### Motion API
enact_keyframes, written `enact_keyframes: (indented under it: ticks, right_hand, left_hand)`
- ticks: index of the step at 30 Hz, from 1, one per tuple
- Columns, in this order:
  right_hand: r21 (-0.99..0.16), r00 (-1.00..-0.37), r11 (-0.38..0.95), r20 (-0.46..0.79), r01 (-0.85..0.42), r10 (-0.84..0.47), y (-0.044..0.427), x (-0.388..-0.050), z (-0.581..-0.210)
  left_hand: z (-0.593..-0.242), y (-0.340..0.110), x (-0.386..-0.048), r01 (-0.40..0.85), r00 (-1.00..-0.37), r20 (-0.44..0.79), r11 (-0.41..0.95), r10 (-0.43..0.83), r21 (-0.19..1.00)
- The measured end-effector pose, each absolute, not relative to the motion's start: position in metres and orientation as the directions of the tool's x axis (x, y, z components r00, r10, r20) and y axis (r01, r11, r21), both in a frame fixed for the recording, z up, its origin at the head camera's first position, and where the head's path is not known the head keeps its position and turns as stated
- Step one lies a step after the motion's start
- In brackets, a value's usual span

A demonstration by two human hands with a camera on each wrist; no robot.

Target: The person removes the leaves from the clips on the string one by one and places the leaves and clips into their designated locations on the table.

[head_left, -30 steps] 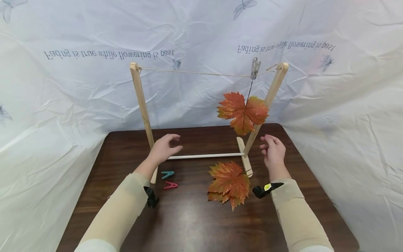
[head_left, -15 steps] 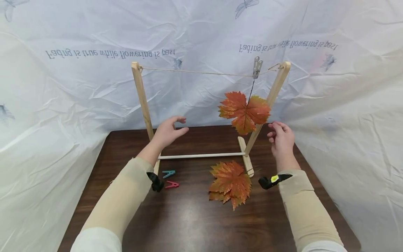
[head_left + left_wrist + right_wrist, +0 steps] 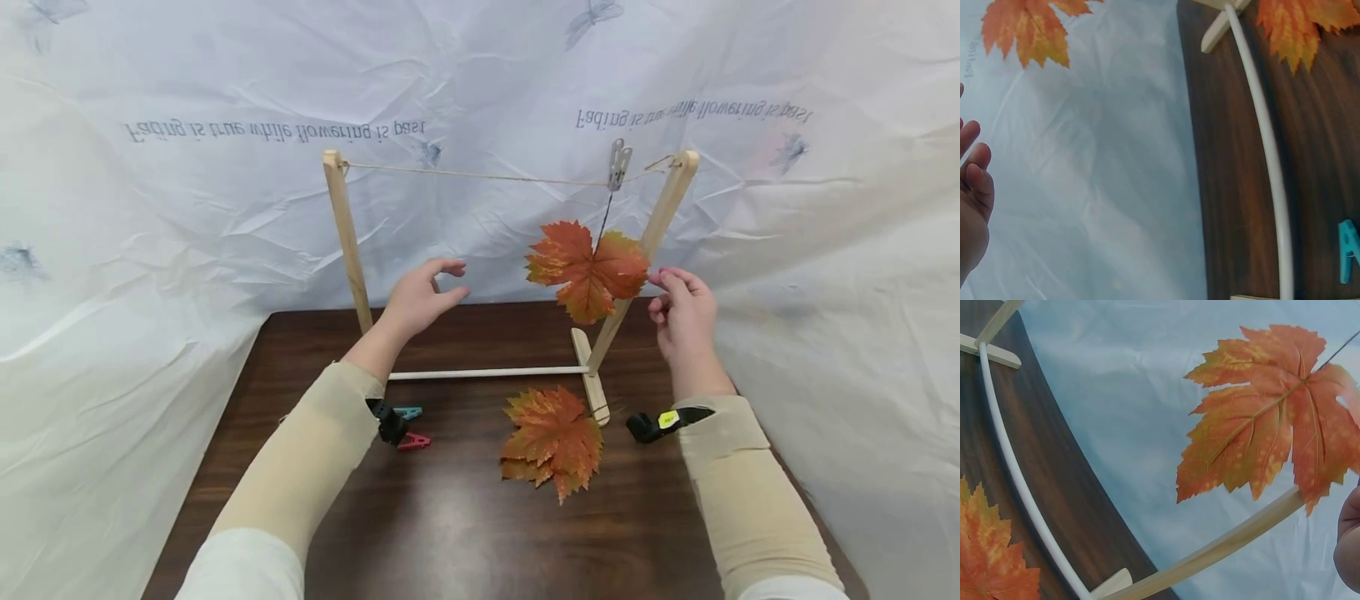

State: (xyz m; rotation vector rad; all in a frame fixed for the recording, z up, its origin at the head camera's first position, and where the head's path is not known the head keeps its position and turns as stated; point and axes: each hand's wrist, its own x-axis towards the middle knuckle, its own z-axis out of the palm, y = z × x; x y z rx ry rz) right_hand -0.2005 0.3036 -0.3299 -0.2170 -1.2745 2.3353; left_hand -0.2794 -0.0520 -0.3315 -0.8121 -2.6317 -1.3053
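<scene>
An orange maple-like leaf point(image 3: 588, 271) hangs by its dark stem from a grey clothespin point(image 3: 618, 165) on the string point(image 3: 480, 176). My right hand point(image 3: 684, 317) is beside the leaf's right edge, its fingers loosely curled. Whether its fingertips touch the leaf cannot be told; a small pink patch shows at them. At left, my left hand point(image 3: 423, 300) is raised inside the frame's left post, thumb and fingers apart with nothing between them. In the right wrist view the same leaf point(image 3: 1266, 419) fills the upper right, with part of the right hand point(image 3: 1349, 540) at the edge.
The string spans a wooden frame's left post point(image 3: 347, 237) and right post point(image 3: 663, 204). A white rod point(image 3: 487, 373) joins their bases. Stacked leaves point(image 3: 553, 442) lie on the brown table point(image 3: 465, 533). Teal point(image 3: 409, 412) and red clothespins point(image 3: 415, 442) lie partly behind the left wrist camera.
Both hands have risen and shifted right, the right hand coming up to the hanging leaf's edge. The left wrist camera now covers part of the clothespins. The whole view has drifted slightly.
</scene>
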Motion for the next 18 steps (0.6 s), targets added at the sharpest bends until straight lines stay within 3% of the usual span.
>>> enact_keyframes:
  ticks: [10, 18]
  right_hand:
    - [-0.88, -0.876, -0.303, 0.216, -0.366, 0.432, 0.294, -0.206, -0.314]
    - [-0.886, -0.883, -0.279, 0.241, -0.37, 0.404, 0.285, -0.215, -0.306]
  left_hand:
    - [-0.303, -0.029, -0.281, 0.536, -0.832, 0.362, 0.443, 0.42, 0.718]
    - [-0.292, -0.022, -0.28, 0.559, -0.817, 0.386, 0.424, 0.427, 0.713]
